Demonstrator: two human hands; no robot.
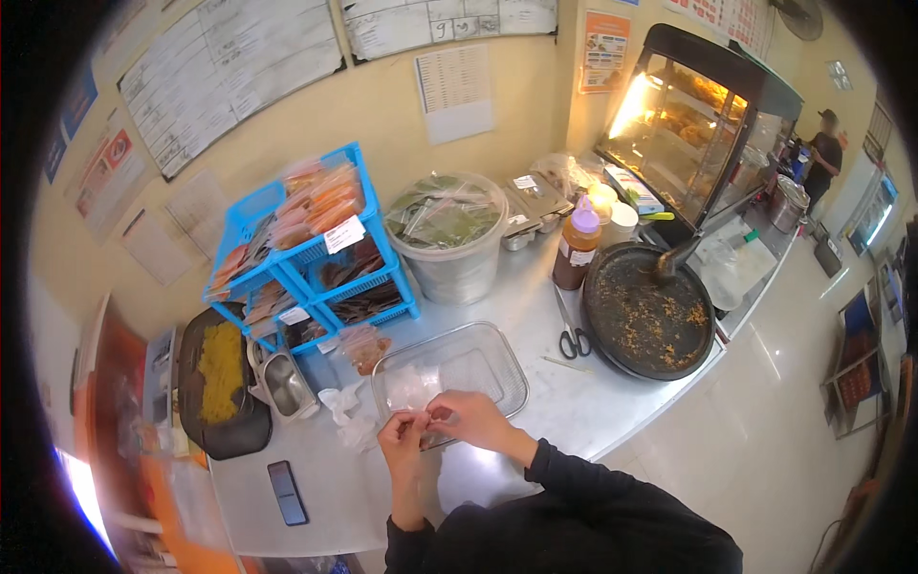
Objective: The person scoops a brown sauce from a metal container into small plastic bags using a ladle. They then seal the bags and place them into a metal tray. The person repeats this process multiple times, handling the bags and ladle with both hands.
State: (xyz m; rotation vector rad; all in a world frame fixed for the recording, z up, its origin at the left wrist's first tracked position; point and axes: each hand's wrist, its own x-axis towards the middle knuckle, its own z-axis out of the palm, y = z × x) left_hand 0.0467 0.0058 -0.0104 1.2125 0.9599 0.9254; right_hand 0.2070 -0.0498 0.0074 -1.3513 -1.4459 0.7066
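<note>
My left hand (403, 441) and my right hand (477, 422) meet at the near edge of a metal mesh basket (495, 353). Between their fingertips they pinch the near end of a small clear plastic bag (414, 387), which hangs over the basket's left half. Whether anything is inside the bag cannot be made out. Crumpled white plastic (346, 409) lies just left of the basket. Behind it, a zip bag of brown contents (364, 346) leans by the basket's far left corner.
Blue stacked bins (398, 276) hold many sachets. A bucket of bagged leaves (450, 269), scissors (571, 337), a sauce bottle (576, 247) and a stone mortar (645, 316) stand beyond. On the left are a tray of yellow food (221, 373), a steel container (287, 384) and a phone (288, 493).
</note>
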